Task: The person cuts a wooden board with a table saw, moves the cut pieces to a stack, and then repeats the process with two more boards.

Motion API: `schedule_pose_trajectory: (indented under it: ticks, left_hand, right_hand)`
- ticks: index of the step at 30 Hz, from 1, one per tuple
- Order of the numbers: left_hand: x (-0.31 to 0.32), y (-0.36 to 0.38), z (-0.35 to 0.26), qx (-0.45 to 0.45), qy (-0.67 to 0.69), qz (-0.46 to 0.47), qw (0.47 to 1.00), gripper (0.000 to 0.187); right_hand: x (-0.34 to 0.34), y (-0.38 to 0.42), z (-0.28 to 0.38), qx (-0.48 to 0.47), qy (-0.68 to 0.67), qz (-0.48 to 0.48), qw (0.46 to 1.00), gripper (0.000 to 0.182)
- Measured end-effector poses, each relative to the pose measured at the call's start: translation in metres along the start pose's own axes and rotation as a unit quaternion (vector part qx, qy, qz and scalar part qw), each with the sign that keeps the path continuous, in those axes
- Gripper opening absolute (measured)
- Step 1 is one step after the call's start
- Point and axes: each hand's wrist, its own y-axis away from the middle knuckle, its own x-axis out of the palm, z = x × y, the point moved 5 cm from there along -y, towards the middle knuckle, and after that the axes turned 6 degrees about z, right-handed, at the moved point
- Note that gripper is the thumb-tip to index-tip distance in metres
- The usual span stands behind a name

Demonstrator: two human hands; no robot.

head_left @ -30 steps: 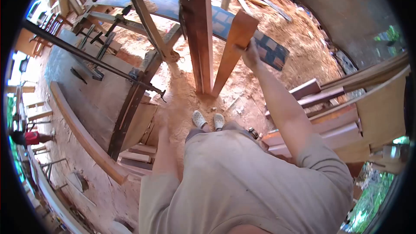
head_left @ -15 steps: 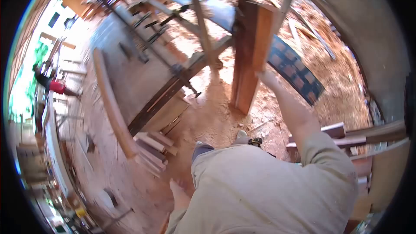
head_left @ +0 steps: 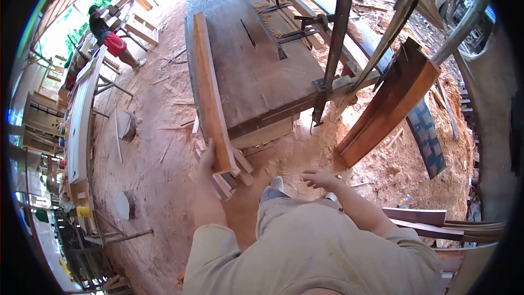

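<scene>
A long wooden plank (head_left: 206, 82) lies along the left edge of the saw table (head_left: 245, 71), its near end jutting past the table's front. My left hand (head_left: 207, 157) is at this near end, its fingers against the left side of the plank. My right hand (head_left: 321, 178) is held low in front of my body, fingers spread, holding nothing. To its upper right, a thick reddish-brown timber (head_left: 376, 114) leans at a slant, apart from the hand. A narrow blade slot shows in the tabletop.
Cut wood pieces (head_left: 221, 186) are stacked below the table's front corner. Metal clamps (head_left: 305, 22) sit at the table's right side. A person in red shorts (head_left: 113, 43) stands far left beside a bench. More boards (head_left: 420, 216) lie at the right.
My right hand has let go of the leaning timber and moved down and left. My left hand has come up to the plank. The view has turned, and the timber leans further right.
</scene>
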Motion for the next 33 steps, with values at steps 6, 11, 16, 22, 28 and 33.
schedule_pose_trajectory:
  ticks: [6, 11, 16, 22, 28, 33]
  left_hand:
    - [0.19, 0.022, 0.027, 0.118, -0.015, 0.036, 0.992, 0.09]
    - [0.317, 0.123, 0.019, 0.001, -0.27, 0.34, 0.901, 0.087]
    - [0.251, 0.062, -0.095, 0.243, -0.181, 0.035, 0.953, 0.069]
    - [0.286, 0.065, -0.104, 0.357, -0.249, -0.121, 0.892, 0.067]
    - [0.343, 0.11, -0.049, 0.3, -0.354, 0.031, 0.885, 0.06]
    - [0.358, 0.086, -0.066, 0.414, -0.319, 0.017, 0.852, 0.061]
  right_hand:
    - [0.056, 0.007, 0.064, -0.09, -0.342, -0.001, 0.935, 0.052]
    - [-0.005, 0.079, 0.006, -0.182, -0.407, -0.139, 0.884, 0.049]
    - [-0.043, 0.19, -0.185, -0.163, -0.501, -0.311, 0.791, 0.043]
    - [0.032, 0.337, -0.268, -0.072, -0.568, -0.46, 0.679, 0.047]
    - [0.107, 0.345, -0.138, 0.122, -0.693, -0.423, 0.571, 0.055]
    - [0.125, 0.333, -0.224, 0.034, -0.622, -0.465, 0.63, 0.058]
